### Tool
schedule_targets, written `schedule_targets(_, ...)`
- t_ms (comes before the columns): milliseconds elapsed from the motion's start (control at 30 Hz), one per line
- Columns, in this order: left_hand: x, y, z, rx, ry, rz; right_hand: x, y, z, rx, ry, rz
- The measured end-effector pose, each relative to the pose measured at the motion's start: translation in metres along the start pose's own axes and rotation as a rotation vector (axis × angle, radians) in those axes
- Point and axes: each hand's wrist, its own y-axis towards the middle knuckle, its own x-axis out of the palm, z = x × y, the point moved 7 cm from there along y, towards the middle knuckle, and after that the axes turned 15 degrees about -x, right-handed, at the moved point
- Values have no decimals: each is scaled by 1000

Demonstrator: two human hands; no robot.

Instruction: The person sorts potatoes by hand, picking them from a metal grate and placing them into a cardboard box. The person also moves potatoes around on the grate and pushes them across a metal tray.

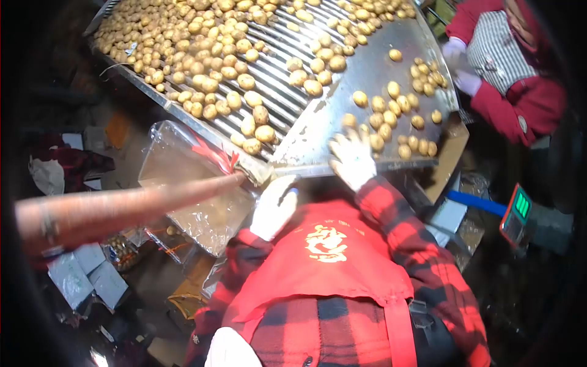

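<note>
Small yellow potatoes (391, 116) lie loose on a smooth metal tray (318, 147) in front of me. My right hand (354, 160), in a white glove, reaches over the tray's near edge with its fingers spread, close beside the nearest potatoes. At the tray's near left corner is my left hand (275, 208), also gloved in white; a gap shows between thumb and fingers, with nothing visible in it. A red ribbon (214, 156) and a cloth-like bundle (257, 171) are at that corner, just beyond my left hand.
Many more potatoes cover a slatted metal rack (269, 79) beyond the tray. A blurred pole (128, 205) juts in from the left over clear plastic (202, 214). At right are a co-worker's gloved hands (465, 79), a cardboard box (449, 159) and a lit scale display (521, 205).
</note>
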Motion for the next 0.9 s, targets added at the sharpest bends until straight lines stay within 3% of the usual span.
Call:
schedule_targets(33, 9, 14, 3, 92, 82, 57, -2, -9, 11, 45, -21, 32)
schedule_targets(100, 36, 47, -18, 40, 172, 4, -8, -1, 21, -76, -17, 43)
schedule_targets(133, 37, 56, -3, 63, 220, 92, 2, 6, 37, -46, -3, -13)
schedule_targets(233, 36, 71, -8, -145, 259, 170, 8, 19, 91, -59, -54, -38)
schedule_targets(333, 37, 70, -11, -199, 313, 215, 25, 18, 147, -159, -178, -39)
schedule_targets(433, 41, 73, -24, -331, 357, 262, -11, 51, 214, 82, -362, -186)
schedule_targets(533, 37, 75, -23, -484, 331, 303, -34, 63, 269, 102, -335, -9)
schedule_targets(567, 38, 79, -36, -531, 133, 307, -57, 77, 260, 68, -285, 93)
schedule_targets(633, 43, 93, -26, -415, 29, 460, -67, 98, 244, -54, -192, 261)
schedule_targets(667, 40, 113, 15, -344, 71, 442, -67, 115, 232, -107, -122, 274)
schedule_targets(700, 43, 135, 42, -189, 66, 495, -73, 145, 220, -113, 10, 138)
schedule_targets(733, 43, 164, 67, -16, 30, 470, -70, 164, 213, -166, 30, 192)
schedule_targets(800, 27, 228, 112, 16, 96, 440, -66, 207, 212, -268, 103, 313)
schedule_targets(900, -21, 314, 130, 7, 134, 519, -77, 277, 226, -292, 111, 314)
